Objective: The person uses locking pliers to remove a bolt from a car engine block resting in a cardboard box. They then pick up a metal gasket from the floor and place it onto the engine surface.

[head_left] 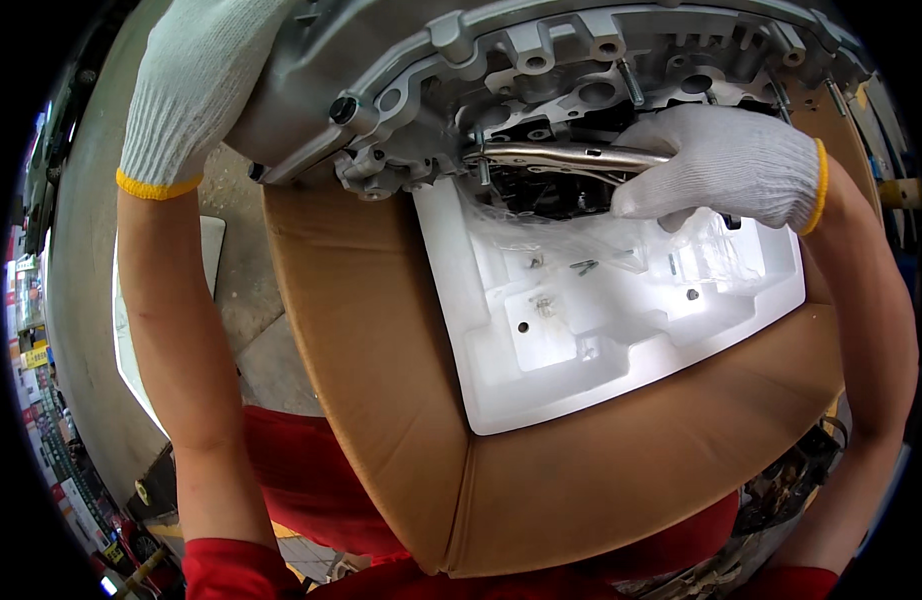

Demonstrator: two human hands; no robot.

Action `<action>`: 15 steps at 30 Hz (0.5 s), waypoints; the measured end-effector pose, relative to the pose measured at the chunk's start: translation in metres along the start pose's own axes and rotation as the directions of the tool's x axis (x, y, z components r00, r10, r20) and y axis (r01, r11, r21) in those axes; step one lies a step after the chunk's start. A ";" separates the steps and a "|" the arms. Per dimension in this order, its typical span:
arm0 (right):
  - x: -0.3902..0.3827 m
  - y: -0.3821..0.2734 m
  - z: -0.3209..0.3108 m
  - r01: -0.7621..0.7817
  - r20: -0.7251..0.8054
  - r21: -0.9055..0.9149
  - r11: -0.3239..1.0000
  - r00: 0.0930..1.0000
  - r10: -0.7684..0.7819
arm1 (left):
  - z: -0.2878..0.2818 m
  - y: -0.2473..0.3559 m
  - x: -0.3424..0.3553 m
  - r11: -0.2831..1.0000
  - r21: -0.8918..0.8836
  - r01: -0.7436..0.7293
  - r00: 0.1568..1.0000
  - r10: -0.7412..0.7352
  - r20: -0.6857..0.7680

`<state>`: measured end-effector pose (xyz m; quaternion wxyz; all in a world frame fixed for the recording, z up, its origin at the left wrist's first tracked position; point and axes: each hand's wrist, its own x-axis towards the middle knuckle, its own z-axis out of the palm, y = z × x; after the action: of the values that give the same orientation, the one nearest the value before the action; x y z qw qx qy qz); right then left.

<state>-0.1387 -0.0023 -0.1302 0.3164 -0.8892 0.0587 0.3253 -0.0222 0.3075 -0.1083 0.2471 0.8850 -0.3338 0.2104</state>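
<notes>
A large silver-grey metal engine casting point(461, 40), with bolt holes and several studs along its edge, is tilted over an opened cardboard box. My left hand point(196, 90), in a white knit glove with a yellow cuff, is against the casting's left end; its fingers run out of sight at the top. My right hand point(716, 165), gloved alike, is closed around the handles of metal locking pliers point(571, 155). Their jaws point left and meet a threaded stud point(483, 165) at the casting's lower edge; whether they grip it cannot be seen clearly.
The cardboard box point(371, 370) has its flaps folded outward towards me. Inside lies a white foam tray point(541, 395) with clear plastic film point(591, 240) and a few small metal pins point(584, 266). A dark engine part point(551, 200) sits under the casting. Shelves with goods stand far left.
</notes>
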 end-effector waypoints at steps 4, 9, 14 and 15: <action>-0.011 -0.031 -0.004 -0.099 -0.104 -0.289 0.952 0.992 0.072 | 0.002 -0.007 -0.008 0.966 -0.257 -0.038 0.998 0.052 0.045; -0.006 -0.031 0.008 -0.168 -0.171 -0.436 0.884 0.980 0.102 | 0.007 -0.002 -0.011 0.935 -0.350 0.048 0.999 -0.054 -0.007; 0.011 0.010 0.022 0.019 -0.116 -0.258 0.966 0.992 -0.051 | 0.005 -0.011 -0.007 0.850 -0.526 0.032 0.997 0.013 0.082; 0.016 0.020 0.032 0.041 -0.116 -0.141 0.989 0.992 -0.058 | 0.009 -0.014 -0.007 0.859 -0.511 0.024 1.000 -0.012 0.028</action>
<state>-0.1500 0.0027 -0.1698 0.2577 -0.9281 0.0329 0.2666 -0.0154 0.3156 -0.1233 0.4711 0.7932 -0.3723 0.1014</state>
